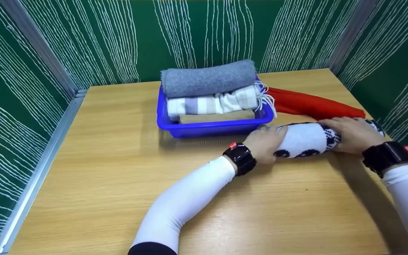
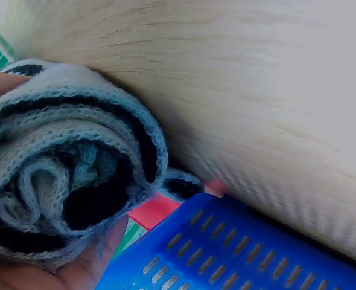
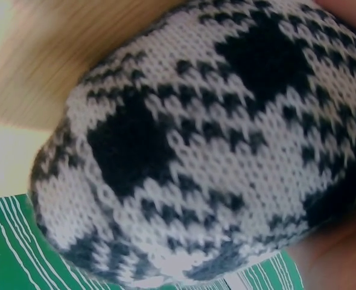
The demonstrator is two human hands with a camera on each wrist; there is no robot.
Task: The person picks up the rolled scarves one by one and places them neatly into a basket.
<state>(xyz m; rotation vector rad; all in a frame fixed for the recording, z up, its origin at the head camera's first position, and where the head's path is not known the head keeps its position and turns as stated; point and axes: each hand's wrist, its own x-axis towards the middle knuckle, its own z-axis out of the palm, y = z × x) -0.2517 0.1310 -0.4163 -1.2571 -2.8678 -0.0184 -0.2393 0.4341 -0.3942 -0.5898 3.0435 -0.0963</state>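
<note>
A black-and-white knitted scarf [image 1: 305, 138], rolled into a thick cylinder, lies at the right side of the table. My left hand [image 1: 265, 143] grips its left end, right by the basket's front corner. At the other end, my right hand [image 1: 355, 134] holds the roll from above, fingers around it. The left wrist view looks onto the spiral end of the scarf [image 2: 75, 115], with the blue basket [image 2: 184, 241] close beside it. In the right wrist view the patterned knit of the scarf [image 3: 196, 133] fills most of the picture.
The blue plastic basket [image 1: 211, 131] holds a rolled grey scarf [image 1: 209, 78], a striped fringed scarf [image 1: 204, 105] and a folded tan cloth [image 1: 218, 117]. A red cloth [image 1: 310, 101] lies behind the roll. Green walls with white lines enclose the wooden table [image 1: 119, 170].
</note>
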